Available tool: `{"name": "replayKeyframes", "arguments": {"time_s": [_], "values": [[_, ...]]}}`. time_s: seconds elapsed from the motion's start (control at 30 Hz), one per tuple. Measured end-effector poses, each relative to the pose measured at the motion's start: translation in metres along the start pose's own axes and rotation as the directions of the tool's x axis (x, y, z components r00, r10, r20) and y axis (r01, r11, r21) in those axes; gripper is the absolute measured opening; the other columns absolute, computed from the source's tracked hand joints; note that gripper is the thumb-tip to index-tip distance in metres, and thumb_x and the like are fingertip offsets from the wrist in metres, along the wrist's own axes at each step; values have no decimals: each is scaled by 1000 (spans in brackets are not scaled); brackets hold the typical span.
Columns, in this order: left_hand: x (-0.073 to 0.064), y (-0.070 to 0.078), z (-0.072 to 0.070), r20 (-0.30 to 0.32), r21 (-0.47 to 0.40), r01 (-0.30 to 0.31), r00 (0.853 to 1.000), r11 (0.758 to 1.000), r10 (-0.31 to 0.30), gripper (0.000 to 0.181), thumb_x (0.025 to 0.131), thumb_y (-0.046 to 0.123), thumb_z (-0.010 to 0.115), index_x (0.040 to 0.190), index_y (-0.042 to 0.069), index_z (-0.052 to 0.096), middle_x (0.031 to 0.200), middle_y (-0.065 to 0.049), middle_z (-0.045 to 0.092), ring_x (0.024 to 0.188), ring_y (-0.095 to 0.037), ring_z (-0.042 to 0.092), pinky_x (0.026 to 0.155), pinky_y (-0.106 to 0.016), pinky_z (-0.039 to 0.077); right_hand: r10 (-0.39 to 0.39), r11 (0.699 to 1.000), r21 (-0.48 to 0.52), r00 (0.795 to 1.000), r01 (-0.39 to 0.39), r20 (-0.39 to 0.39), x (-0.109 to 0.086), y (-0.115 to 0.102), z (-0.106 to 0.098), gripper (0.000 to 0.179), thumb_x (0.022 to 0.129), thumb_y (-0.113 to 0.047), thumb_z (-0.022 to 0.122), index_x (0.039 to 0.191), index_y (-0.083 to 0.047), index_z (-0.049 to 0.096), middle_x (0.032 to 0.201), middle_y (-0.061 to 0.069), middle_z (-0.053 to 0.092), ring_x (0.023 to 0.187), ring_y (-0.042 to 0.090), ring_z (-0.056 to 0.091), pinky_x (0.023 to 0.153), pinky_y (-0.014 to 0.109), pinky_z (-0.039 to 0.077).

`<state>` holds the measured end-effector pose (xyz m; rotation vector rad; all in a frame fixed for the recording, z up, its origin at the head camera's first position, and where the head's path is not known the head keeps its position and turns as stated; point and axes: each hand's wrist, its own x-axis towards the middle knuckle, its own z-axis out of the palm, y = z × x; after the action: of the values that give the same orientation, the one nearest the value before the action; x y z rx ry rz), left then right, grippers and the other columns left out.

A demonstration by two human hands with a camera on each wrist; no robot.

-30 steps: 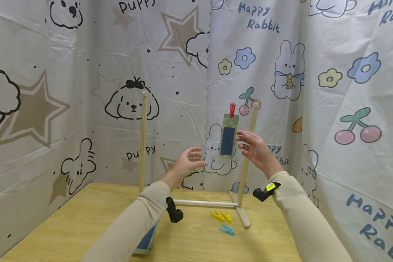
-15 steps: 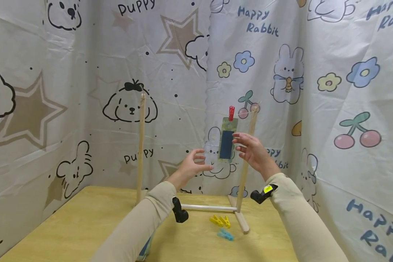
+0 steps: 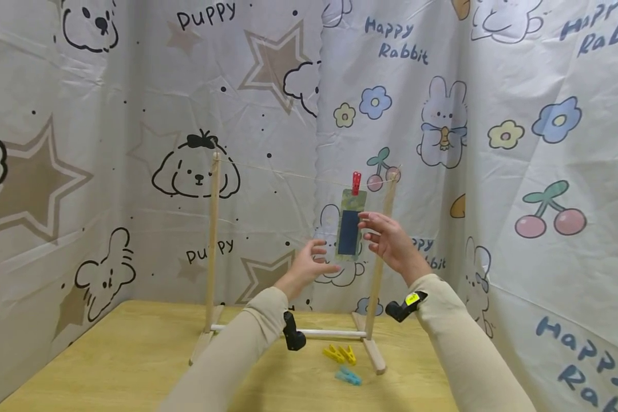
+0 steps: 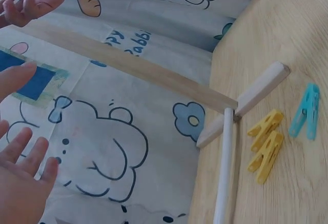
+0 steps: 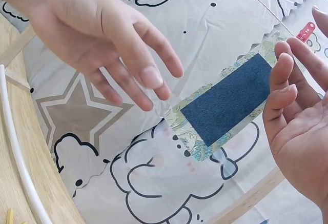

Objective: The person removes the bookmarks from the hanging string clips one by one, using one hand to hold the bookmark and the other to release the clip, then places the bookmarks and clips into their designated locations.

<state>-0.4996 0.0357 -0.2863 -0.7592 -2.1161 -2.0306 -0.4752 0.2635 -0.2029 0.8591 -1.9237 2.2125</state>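
Note:
A flat piece of cloth, dark blue in the middle with a green patterned border, hangs from a string by a red clothespin. My left hand is in the air to the lower left of the cloth, fingers spread and thumb apart, holding nothing. At the cloth's right edge is my right hand, fingers slightly bent. In the right wrist view its fingertips overlap the edge of the cloth; whether they touch it, I cannot tell.
The string runs between two wooden posts joined low down by a white bar. Yellow clothespins and a blue clothespin lie on the wooden table near the right foot. A printed curtain surrounds the table.
My left hand has moved right, closer to the cloth. The right hand has shifted slightly left to the cloth's edge. A blue item at the table's front has gone out of sight.

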Motion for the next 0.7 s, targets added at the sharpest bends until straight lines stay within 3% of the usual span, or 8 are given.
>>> {"name": "replayKeyframes", "arguments": {"time_s": [0.27,0.5,0.7], "values": [[13,-7,12,-95,-27,-22,995,999,19,78,84,8,86,150,6,44,144,-21,51,133,-42,50,105,-54,45,-7,1000,-4,1000,7,-6,2,-6,0,23,111,-25,50,125,-10,61,107,5,64,80,15,56,63,23,45],[20,-18,24,-131,-104,-32,991,994,18,73,84,6,86,146,4,47,138,-18,56,131,-40,53,102,-51,48,-9,1000,-29,1000,8,-21,7,-11,3,26,111,-27,50,127,-10,59,107,3,64,81,15,56,64,22,46],[26,-20,36,-163,-116,-47,986,992,28,68,86,5,84,145,1,49,135,-18,58,124,-39,58,100,-50,49,-15,1000,-24,1000,14,-22,11,-15,2,24,110,-27,51,124,-11,62,107,3,63,83,16,56,65,23,45]]}}
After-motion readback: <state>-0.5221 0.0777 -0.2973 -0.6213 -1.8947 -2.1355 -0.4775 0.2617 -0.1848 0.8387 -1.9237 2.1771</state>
